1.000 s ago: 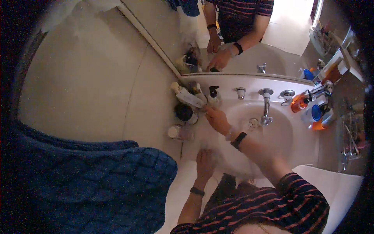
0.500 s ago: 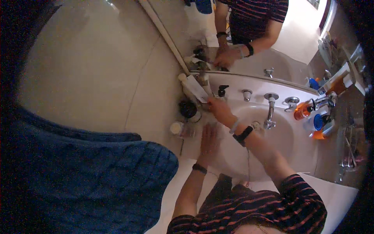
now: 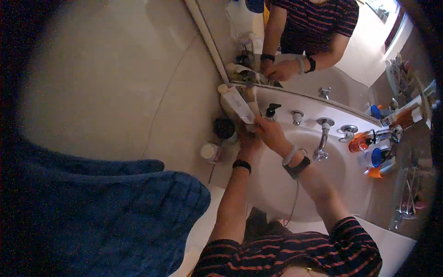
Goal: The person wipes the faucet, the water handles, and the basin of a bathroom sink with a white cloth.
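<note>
In the counter's back-left corner, beside the sink, a flat white tube (image 3: 238,106) lies at a slant. My right hand (image 3: 273,135) has its fingers closed at the tube's near end. My left hand (image 3: 249,147) is just below and left of it, reaching in under that end; its fingertips are hidden. Close to my left hand stand a jar with a black lid (image 3: 224,127) and a clear container with a white lid (image 3: 210,151). A black pump bottle (image 3: 272,111) stands behind my right hand.
The white sink (image 3: 339,180) has a chrome tap (image 3: 322,145) and two handles. A mirror (image 3: 323,76) rises behind it. On the right are an orange bottle (image 3: 359,144) and a blue-lidded tub (image 3: 370,158). A dark blue towel (image 3: 115,212) hangs at left.
My left hand has moved forward from the counter by the sink's left rim to beneath the tube's near end. My right hand stays at the tube. The whole view has shifted slightly.
</note>
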The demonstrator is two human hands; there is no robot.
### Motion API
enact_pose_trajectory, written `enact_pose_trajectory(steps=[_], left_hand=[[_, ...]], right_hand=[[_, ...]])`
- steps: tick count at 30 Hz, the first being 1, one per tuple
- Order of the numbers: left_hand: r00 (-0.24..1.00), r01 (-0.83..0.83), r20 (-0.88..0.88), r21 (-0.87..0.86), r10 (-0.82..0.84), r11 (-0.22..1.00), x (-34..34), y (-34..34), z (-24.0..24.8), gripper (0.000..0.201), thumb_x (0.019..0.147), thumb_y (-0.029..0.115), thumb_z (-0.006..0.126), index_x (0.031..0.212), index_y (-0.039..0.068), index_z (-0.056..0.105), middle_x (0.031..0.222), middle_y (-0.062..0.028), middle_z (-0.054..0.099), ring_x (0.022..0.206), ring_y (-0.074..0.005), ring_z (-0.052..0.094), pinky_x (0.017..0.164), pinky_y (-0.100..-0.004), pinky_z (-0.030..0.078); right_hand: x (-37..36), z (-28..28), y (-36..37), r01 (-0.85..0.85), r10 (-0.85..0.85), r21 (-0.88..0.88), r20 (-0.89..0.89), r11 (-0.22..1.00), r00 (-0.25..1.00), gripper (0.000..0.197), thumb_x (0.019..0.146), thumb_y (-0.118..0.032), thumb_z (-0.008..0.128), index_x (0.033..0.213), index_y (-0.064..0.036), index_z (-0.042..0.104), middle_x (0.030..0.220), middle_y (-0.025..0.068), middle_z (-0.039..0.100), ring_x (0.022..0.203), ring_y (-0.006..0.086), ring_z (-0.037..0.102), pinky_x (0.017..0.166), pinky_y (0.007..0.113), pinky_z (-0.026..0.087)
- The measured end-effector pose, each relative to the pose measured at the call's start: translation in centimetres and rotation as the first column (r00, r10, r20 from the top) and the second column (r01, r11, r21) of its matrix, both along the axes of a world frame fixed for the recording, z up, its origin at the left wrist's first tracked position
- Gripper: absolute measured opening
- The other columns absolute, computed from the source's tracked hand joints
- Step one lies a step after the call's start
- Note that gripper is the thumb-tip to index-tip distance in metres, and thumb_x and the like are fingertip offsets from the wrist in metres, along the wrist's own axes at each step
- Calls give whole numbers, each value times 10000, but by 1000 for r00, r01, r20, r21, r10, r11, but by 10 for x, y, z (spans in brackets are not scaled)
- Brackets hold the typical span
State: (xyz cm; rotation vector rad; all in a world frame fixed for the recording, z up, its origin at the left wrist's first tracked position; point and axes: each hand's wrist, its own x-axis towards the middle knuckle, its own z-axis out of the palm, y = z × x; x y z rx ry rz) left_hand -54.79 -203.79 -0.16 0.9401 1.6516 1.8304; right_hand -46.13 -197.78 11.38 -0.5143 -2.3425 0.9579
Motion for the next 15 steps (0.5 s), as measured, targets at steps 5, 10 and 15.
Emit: enact_pose_trajectory(steps=[5,10,15], left_hand=[[998,-44,-58,-100,38,994,-5,6,12,454,846,205,570,1224,26,394,1173,-112,509,1116,-255,469,939,-385,389],[982,-35,188,14,32,999,29,13,71,500,818,203,603,1230,20,387,1165,-135,508,1149,-278,442,969,-423,355],[584,-261,-784,-429,-212,865,23,-41,1,632,720,188,661,1240,-31,375,1237,-214,430,1218,-384,338,1028,-486,247]], right_hand=[[-3,-11,5,-9,9,-22,27,1000,1000,148,766,-54,545,910,-45,514,811,182,576,808,401,554,655,442,439],[6,-27,24,85,-83,-16,106,996,991,128,772,-53,540,898,-56,522,815,177,579,797,389,562,650,435,441],[-15,-41,10,28,-28,45,-1,999,1000,233,820,-196,573,1030,-106,530,791,191,616,742,391,599,613,465,472]])
